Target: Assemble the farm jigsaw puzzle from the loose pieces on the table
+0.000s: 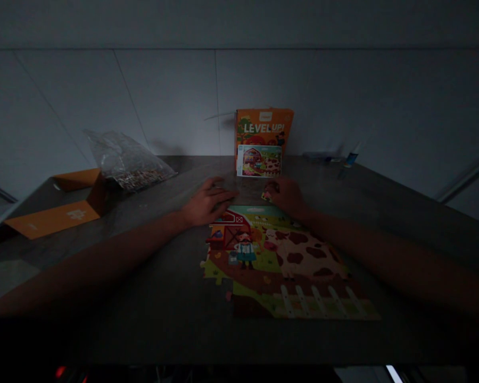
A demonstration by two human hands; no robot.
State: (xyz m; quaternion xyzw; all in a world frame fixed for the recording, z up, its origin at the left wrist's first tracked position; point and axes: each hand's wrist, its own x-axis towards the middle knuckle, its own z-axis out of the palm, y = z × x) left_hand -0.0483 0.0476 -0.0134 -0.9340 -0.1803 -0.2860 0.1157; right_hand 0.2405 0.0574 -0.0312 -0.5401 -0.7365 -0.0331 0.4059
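A partly joined jigsaw puzzle (pixel 263 260) lies flat on the table, showing a barn, a farmer figure, a spotted cow and a white fence. Its left side has uneven edges, with a gap at the lower left corner. My left hand (pixel 207 202) rests over the upper left corner of the puzzle, fingers stretched out and holding nothing. Just beyond the puzzle's top edge, my right hand (pixel 287 197) pinches a small puzzle piece (pixel 267 192). Fingers cover part of that piece, and the dim light hides its details.
An orange puzzle box (pixel 263 118) stands against the wall, with a picture card (pixel 260 161) leaning on it. To the left are an open orange box lid or tray (pixel 56 217) and a clear plastic bag (pixel 131 165) with contents. A small bottle (pixel 352 156) stands at the back right.
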